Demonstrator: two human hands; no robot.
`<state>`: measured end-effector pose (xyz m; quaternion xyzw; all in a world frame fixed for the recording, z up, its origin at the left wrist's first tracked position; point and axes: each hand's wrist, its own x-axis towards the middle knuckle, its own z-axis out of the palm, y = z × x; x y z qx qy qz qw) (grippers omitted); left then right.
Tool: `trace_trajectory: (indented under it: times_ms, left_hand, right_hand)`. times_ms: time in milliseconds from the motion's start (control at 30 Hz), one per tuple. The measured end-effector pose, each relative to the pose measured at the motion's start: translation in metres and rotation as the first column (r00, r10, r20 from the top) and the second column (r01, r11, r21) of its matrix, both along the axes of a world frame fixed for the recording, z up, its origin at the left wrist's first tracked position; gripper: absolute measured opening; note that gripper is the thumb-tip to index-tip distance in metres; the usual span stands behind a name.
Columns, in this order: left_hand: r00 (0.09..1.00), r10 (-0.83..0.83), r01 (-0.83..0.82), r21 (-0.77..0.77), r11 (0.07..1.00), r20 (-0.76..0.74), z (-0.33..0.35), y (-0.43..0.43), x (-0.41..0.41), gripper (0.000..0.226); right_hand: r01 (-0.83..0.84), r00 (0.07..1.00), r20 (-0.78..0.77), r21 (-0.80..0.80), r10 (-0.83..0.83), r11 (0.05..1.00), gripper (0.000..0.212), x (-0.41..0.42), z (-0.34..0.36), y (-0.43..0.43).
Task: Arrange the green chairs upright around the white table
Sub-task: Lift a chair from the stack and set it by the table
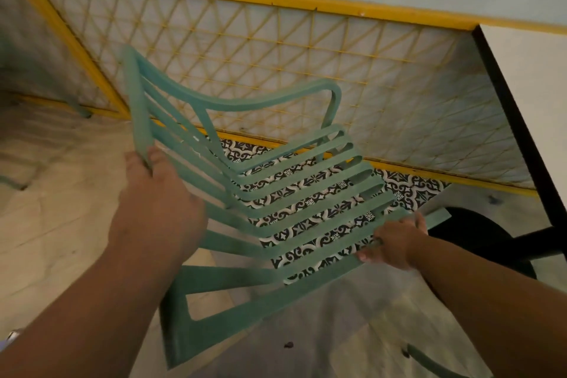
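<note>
Hands, left [159,202] and right [395,242], grip tilted green chair [276,193]; table [534,101] cropped.

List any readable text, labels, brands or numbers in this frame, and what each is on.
None readable.
green chair: no lettering shows on the slats or armrest.
white table: top is blank.
yellow fence: no sign.
patterned tiles: ornament only, no characters.
</note>
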<state>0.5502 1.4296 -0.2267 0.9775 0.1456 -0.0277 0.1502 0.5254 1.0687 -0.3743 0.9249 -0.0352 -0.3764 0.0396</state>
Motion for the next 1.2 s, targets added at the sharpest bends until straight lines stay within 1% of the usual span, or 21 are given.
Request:
trace_trajectory:
  times_ms: [67,100,167,233,267,367,400,500,533,633,733,800,933,1000,1067,1100,1200]
  left_hand:
    - [0.999,0.021,-0.021,0.026,0.999,0.024,-0.004,0.002,0.002,0.074]
    - [0.999,0.035,-0.036,0.029,0.999,0.027,-0.003,0.002,0.005,0.073]
    - [0.999,0.046,-0.047,0.055,0.997,0.016,-0.002,0.001,0.009,0.074]
    - [0.999,0.05,-0.049,0.067,0.997,-0.006,-0.001,0.0,0.011,0.076]
    - [0.999,0.052,-0.052,0.063,0.997,-0.012,-0.001,-0.001,0.011,0.077]
    - [0.999,0.033,-0.032,0.067,0.997,-0.003,-0.001,0.0,0.011,0.076]
    - [1.0,0.026,-0.026,0.068,0.997,0.003,-0.001,0.0,0.013,0.076]
    - [1.0,0.005,-0.005,0.06,0.998,0.004,-0.001,0.003,0.017,0.076]
    - [1.0,-0.009,0.009,0.063,0.998,0.007,-0.001,0.003,0.019,0.076]
    - [0.999,-0.044,0.044,0.059,0.997,0.011,-0.001,0.004,0.026,0.076]
    - [0.997,-0.077,0.076,0.054,0.996,0.007,-0.001,0.004,0.038,0.075]
    - [0.995,-0.098,0.098,0.059,0.993,0.004,-0.001,0.003,0.047,0.074]
    - [0.987,-0.161,0.161,0.075,0.984,-0.003,0.001,0.0,0.064,0.075]
    - [0.98,-0.199,0.198,0.068,0.978,0.009,0.002,-0.001,0.074,0.074]
    - [0.971,-0.237,0.234,0.077,0.969,0.026,0.003,-0.002,0.085,0.074]
    - [0.967,-0.251,0.248,0.082,0.965,0.031,0.004,-0.003,0.09,0.074]
    - [0.962,-0.273,0.269,0.101,0.958,0.024,0.004,-0.007,0.102,0.073]
  right_hand:
    - [0.002,1.0,-0.006,0.001,-0.002,1.0,0.091,-0.001,0.001,0.0]
    - [0.0,1.0,-0.004,0.003,0.0,1.0,0.093,-0.001,0.0,0.0]
    - [-0.035,0.999,0.004,0.003,0.035,0.999,0.111,0.0,-0.001,-0.001]
    - [-0.044,0.999,0.008,0.004,0.044,0.999,0.118,0.0,0.0,0.0]
    - [-0.035,0.999,0.0,0.0,0.035,0.999,0.115,-0.001,0.001,0.001]
    - [0.011,1.0,0.02,-0.005,-0.011,1.0,0.084,-0.002,0.001,0.003]
    - [0.024,1.0,0.019,-0.001,-0.024,1.0,0.081,-0.002,0.001,0.003]
    - [0.033,0.999,-0.008,0.005,-0.033,0.999,0.092,-0.005,0.001,0.005]
    - [0.036,0.999,-0.004,0.008,-0.036,0.999,0.093,-0.006,0.002,0.005]
    - [0.063,0.998,0.0,0.037,-0.063,0.997,0.086,-0.011,0.005,0.008]
    - [0.095,0.995,0.011,0.058,-0.095,0.994,0.096,-0.015,0.002,0.006]
    - [0.108,0.994,0.016,0.054,-0.109,0.993,0.091,-0.017,0.003,0.006]
    - [0.131,0.991,0.024,0.028,-0.131,0.991,0.065,-0.02,0.0,0.011]
    - [0.152,0.988,0.024,0.031,-0.153,0.988,0.066,-0.023,-0.003,0.013]
    - [0.164,0.986,0.02,0.032,-0.164,0.986,0.077,-0.024,-0.006,0.013]
    - [0.166,0.986,0.025,0.036,-0.167,0.985,0.078,-0.023,-0.006,0.013]
    - [0.179,0.982,0.044,0.072,-0.182,0.981,0.066,-0.02,-0.005,0.013]
